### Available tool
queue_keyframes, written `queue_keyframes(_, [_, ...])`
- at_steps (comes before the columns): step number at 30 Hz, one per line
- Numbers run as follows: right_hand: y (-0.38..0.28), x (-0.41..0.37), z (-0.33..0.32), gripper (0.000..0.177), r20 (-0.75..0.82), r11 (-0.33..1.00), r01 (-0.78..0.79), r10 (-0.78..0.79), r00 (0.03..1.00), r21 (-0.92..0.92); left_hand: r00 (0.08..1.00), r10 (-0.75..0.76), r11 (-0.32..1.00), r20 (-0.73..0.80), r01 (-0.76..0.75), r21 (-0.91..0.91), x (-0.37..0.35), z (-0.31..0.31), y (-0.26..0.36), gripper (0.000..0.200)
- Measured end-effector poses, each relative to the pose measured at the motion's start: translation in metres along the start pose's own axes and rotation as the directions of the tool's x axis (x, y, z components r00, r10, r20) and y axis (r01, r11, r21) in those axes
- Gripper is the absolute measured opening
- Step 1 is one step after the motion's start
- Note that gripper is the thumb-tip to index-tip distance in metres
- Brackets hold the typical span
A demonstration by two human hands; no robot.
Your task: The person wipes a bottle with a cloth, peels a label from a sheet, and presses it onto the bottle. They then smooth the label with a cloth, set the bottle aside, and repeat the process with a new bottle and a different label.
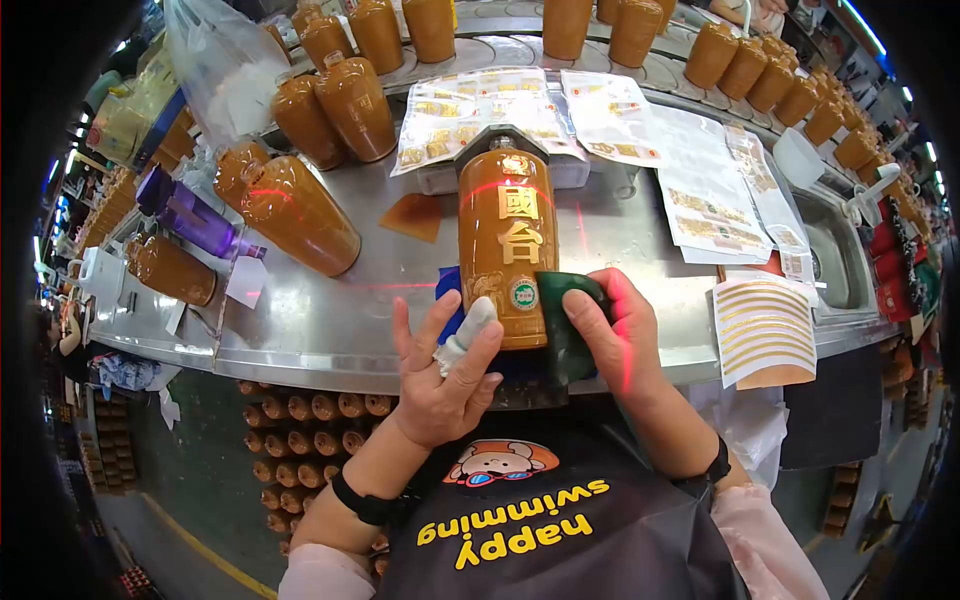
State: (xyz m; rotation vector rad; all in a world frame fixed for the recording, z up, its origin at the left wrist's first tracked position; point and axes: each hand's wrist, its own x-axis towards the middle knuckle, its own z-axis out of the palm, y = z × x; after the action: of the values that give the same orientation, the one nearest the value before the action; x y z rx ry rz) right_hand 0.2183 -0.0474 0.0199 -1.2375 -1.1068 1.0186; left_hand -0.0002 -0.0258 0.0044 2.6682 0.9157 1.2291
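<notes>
A glossy brown bottle (501, 250) lies in front of me with its base toward me, bearing gold characters and a round green-and-white sticker (524, 293). Its neck end rests at a dark angular holder (500, 137). My left hand (440, 375) is at the bottle's lower left, fingers spread, with a white wrapping (468, 335) around one finger close to the bottle's side. In my right hand (622, 335) is a dark green pad (570, 325), gripped between thumb and fingers against the bottle's lower right side. A blue piece (447, 290) shows partly under the bottle.
Printed gold label sheets (470, 105) lie behind the bottle, with more sheets (708, 190) and a sheet of curved gold strips (765, 327) rightward. Brown bottles (300, 215) and a purple cup (190, 215) stand or lean at left. A sink (835, 265) is at right; bottles line the conveyor (490, 48).
</notes>
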Motion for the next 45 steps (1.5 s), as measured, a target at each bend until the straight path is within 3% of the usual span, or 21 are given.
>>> queue_keyframes(4, [0.02,-0.003,-0.01,0.021,-0.005,0.999,-0.01,0.01,1.0,0.053,0.997,-0.079,0.992,0.009,0.08,-0.095,-0.014,0.001,-0.005,0.04])
queue_keyframes(7, [0.018,-0.004,-0.01,0.021,-0.002,0.999,-0.007,0.007,1.0,0.051,1.0,-0.013,0.999,0.01,0.013,-0.03,-0.012,-0.008,-0.009,0.039])
queue_keyframes(10, [0.024,-0.003,-0.008,0.022,-0.009,0.996,-0.004,0.005,1.0,0.086,0.979,0.206,0.975,-0.007,-0.204,0.092,0.002,-0.013,-0.008,0.037])
queue_keyframes(17, [0.022,-0.003,-0.008,0.025,-0.022,0.999,0.011,-0.01,1.0,0.03,0.962,0.27,0.96,0.028,-0.271,0.071,0.032,-0.007,-0.005,0.032])
queue_keyframes(21, [0.022,-0.004,-0.007,0.025,-0.019,0.999,0.01,-0.009,1.0,0.052,0.999,0.009,1.0,-0.046,-0.008,0.003,0.002,-0.006,-0.01,0.037])
queue_keyframes(25, [0.027,-0.003,-0.006,0.024,-0.015,0.996,0.011,-0.01,1.0,0.088,0.99,-0.138,0.987,-0.023,0.136,-0.09,-0.004,-0.009,-0.015,0.039])
queue_keyframes(26, [0.027,-0.003,-0.006,0.024,-0.013,0.996,0.016,-0.015,1.0,0.088,0.977,-0.209,0.962,-0.04,0.198,-0.186,-0.005,-0.007,-0.016,0.042])
queue_keyframes(28, [0.026,-0.004,-0.007,0.024,-0.014,0.996,0.021,-0.02,1.0,0.085,0.936,-0.349,0.872,-0.047,0.306,-0.382,-0.004,0.001,-0.013,0.048])
queue_keyframes(31, [0.024,-0.004,-0.006,0.023,-0.01,0.995,0.02,-0.019,1.0,0.095,0.88,-0.462,0.551,0.111,0.383,-0.742,0.017,0.012,-0.012,0.061])
queue_keyframes(32, [0.025,-0.004,-0.007,0.023,-0.008,0.996,0.021,-0.02,1.0,0.089,0.883,-0.432,0.579,0.187,0.43,-0.692,0.024,0.008,-0.013,0.069])
queue_keyframes(35, [0.026,-0.003,-0.008,0.023,-0.002,0.997,0.023,-0.023,1.0,0.078,0.885,-0.43,0.56,0.179,0.417,-0.716,0.034,0.015,-0.011,0.072])
queue_keyframes(41, [0.027,-0.003,-0.008,0.022,0.008,0.995,0.024,-0.025,1.0,0.093,0.845,-0.48,0.412,0.235,0.454,-0.79,0.036,0.016,-0.013,0.08])
queue_keyframes(45, [0.026,-0.003,-0.007,0.022,0.001,0.995,0.033,-0.033,0.999,0.095,0.842,-0.474,0.458,0.257,0.485,-0.745,0.039,0.014,-0.009,0.081])
